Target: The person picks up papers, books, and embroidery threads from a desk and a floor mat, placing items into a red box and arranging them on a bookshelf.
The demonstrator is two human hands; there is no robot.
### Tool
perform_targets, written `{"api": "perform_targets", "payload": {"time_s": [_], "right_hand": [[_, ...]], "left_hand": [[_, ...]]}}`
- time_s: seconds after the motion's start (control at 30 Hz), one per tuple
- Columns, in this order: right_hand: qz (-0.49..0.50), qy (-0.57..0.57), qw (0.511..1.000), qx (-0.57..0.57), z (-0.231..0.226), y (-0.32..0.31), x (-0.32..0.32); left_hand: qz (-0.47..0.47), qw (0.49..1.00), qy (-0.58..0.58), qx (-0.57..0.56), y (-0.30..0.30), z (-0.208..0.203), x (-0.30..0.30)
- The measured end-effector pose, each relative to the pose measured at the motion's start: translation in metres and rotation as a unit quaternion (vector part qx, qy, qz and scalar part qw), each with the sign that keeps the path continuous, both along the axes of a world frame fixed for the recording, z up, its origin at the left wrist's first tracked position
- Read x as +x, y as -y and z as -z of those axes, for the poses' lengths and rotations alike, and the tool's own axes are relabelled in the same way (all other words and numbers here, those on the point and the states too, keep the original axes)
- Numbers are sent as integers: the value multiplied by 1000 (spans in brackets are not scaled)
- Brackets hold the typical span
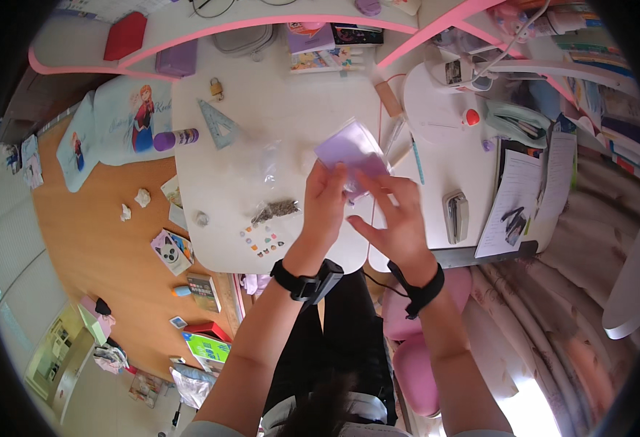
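Note:
My left hand [324,200] grips a lilac paper [345,143], roughly square, above the white desk. It has a pale edge along its far right side; whether it is one folded sheet or a small pad I cannot make out. My right hand [398,218] is at its near right side, thumb and fingers spread, with the fingertips overlapping the lilac surface. Left of my hands lie a dark, speckled strip [275,211], small colourful stickers or charms [263,240] and a clear plastic wrapper [270,162].
Farther back on the white desk [261,95] are a triangular ruler [218,125], a padlock [216,89] and a purple glue stick [176,139]. To the right are a teal pencil [417,159], a grey stapler-like object [455,216] and a clipboard with papers [513,197]. A pink-edged shelf [261,30] spans the back.

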State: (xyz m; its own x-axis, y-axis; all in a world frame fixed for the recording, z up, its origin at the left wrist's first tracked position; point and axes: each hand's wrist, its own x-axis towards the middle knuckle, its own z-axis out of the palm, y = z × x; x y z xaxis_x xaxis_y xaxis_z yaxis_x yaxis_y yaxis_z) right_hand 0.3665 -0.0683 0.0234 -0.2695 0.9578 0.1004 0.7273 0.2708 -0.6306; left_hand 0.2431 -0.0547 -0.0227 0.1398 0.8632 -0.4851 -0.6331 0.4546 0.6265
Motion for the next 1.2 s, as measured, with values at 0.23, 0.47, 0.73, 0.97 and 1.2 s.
{"api": "perform_targets", "payload": {"time_s": [0.23,0.47,0.73,0.97,1.2], "right_hand": [[191,-311,899,-243,9,4,8],[202,-446,815,-309,4,8,-5],[167,-534,758,-336,-9,24,-13],[146,-555,751,-326,-20,31,-16],[149,-452,794,-378,-20,39,-25]], "left_hand": [[33,999,-2,-9,5,-22,-24],[49,999,7,-11,21,-22,-47],[56,997,-6,59,33,-58,-57],[73,995,-7,69,36,-71,-66],[83,993,-20,78,50,-63,-82]]}}
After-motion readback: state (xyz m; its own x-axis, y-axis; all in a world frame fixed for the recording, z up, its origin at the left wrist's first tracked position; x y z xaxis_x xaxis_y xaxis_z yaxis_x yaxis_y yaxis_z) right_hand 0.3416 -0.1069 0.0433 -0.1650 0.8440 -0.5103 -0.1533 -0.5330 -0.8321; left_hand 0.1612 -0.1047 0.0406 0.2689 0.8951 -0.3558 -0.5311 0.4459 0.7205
